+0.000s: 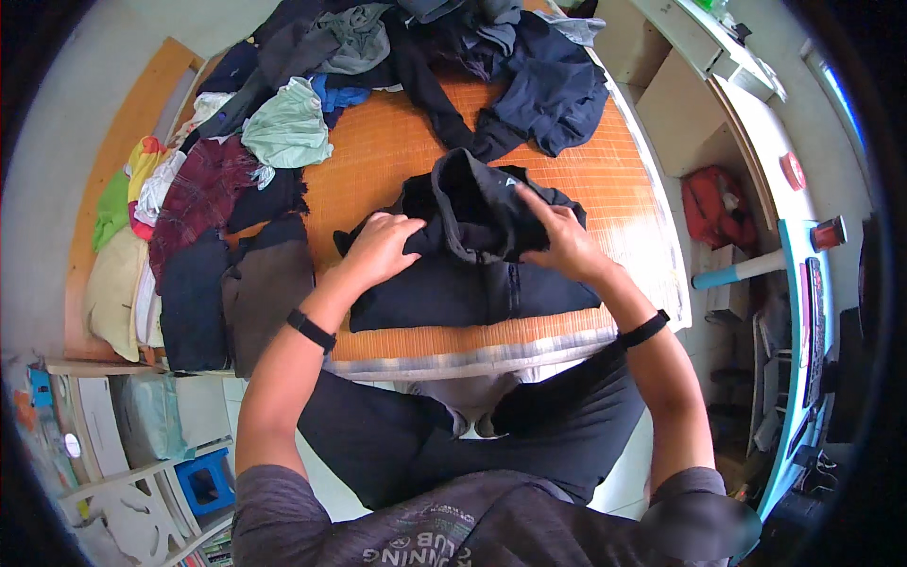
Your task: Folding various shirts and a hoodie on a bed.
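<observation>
A black zip jacket lies folded on the orange woven mat before me. Its dark collar or hood stands up in a loop on top, with a small pale label inside. My left hand rests on the jacket's left part, thumb and fingers apart. My right hand is at the right side of the raised collar, index finger extended near the label; whether its fingers pinch the cloth cannot be told.
Dark clothes are heaped at the far side of the bed. Left lie a mint-green garment, a maroon plaid cloth, folded dark trousers and a cream pillow. A light-blue desk stands at right.
</observation>
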Demonstrator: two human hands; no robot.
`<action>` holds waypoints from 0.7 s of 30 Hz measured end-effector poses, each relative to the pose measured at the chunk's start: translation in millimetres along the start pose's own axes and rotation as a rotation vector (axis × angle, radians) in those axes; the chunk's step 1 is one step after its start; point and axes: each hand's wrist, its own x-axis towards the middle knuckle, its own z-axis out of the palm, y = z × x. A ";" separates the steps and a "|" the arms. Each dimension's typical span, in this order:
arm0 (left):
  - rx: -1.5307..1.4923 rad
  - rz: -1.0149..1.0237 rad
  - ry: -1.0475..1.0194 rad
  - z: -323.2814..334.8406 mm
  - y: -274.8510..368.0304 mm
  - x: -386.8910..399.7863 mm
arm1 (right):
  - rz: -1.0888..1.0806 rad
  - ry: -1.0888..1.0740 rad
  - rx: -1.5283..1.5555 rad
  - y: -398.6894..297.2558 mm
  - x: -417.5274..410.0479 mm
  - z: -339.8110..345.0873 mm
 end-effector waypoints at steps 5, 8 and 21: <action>0.178 0.136 0.171 9.5 41.3 -31.6 | -0.142 -0.155 -0.359 2.3 -34.8 2.8; 0.301 0.130 0.154 2.7 49.9 -44.1 | -0.154 -0.114 -0.418 -3.5 -41.7 -3.8; 0.650 -0.074 -0.366 0.6 67.9 -22.4 | -0.283 -0.478 -0.514 7.4 -8.4 -4.7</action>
